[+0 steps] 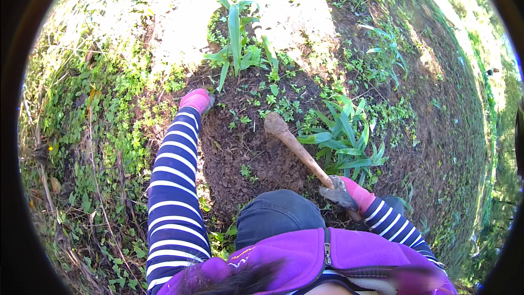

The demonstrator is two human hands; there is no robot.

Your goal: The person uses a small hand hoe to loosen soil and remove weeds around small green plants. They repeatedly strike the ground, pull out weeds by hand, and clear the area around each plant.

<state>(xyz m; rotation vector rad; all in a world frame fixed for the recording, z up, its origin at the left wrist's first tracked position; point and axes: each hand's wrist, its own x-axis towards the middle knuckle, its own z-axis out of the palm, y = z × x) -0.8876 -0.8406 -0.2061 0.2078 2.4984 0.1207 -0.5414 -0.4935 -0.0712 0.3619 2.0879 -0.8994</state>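
My right hand (pixel 346 194), in a pink glove with a dark, muddy palm, is closed round the wooden handle (pixel 305 155) of a digging tool. The handle slants up and left to a soil-caked head (pixel 275 124) at the bare brown soil (pixel 245 151); the blade itself does not show. My left hand (pixel 198 100), gloved alike, reaches forward to the ground at the edge of low green weeds. Its fingers are mostly hidden, so whether it grips anything cannot be told. A leafy plant with long blades (pixel 235 37) stands just beyond it.
Another long-leaved plant (pixel 348 139) grows close to the right of the tool, with more plants (pixel 387 49) farther up the slope. Dense weeds and dry stalks (pixel 98 172) cover the ground at left. A dark-clothed knee (pixel 278 215) is bent before me. Strong sunlight washes out the top.
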